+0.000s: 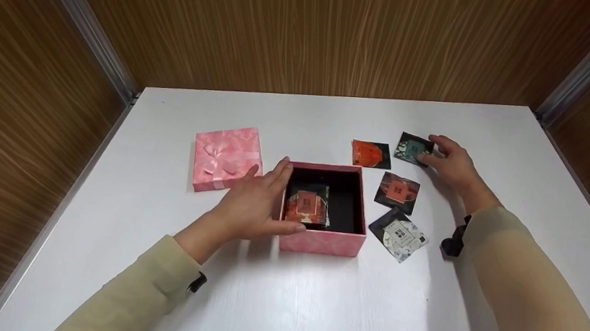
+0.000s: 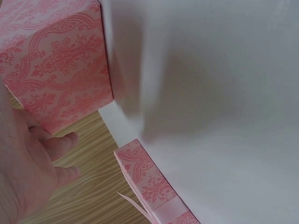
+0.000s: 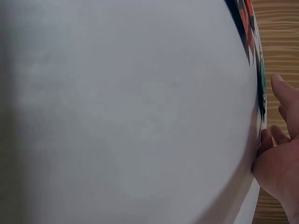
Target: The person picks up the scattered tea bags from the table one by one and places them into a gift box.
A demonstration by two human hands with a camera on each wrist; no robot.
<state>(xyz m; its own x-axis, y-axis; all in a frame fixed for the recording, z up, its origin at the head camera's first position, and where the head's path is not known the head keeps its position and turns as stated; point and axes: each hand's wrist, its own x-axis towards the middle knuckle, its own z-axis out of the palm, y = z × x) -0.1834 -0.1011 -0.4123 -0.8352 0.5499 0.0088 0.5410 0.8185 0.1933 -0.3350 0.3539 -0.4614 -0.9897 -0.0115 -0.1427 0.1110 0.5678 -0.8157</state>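
On the white table stand one pink box, uncovered, and one pink lid with a single ribbon bow, lying just beyond the box on its left. Four loose packets lie to the right of the box and behind it: one orange, one green, one red and one pale floral. The red one and the pale one meet at their edges.

Inside the box, on the left, a packet with a red label lies on top; a darker edge shows behind it, but how many lie beneath cannot be told.

Two hands are at work. The left hand is spread wide, its fingers along the box's left wall and its thumb across the front rim. The right hand has thumb and forefinger apart at the right edge of the green packet, the thumb overlapping it; the other fingers are mostly hidden.

The left wrist view cuts off both box and lid. The right wrist view shows packets only as slivers, nearly edge-on, too foreshortened to count. The small print on the labels is unreadable.
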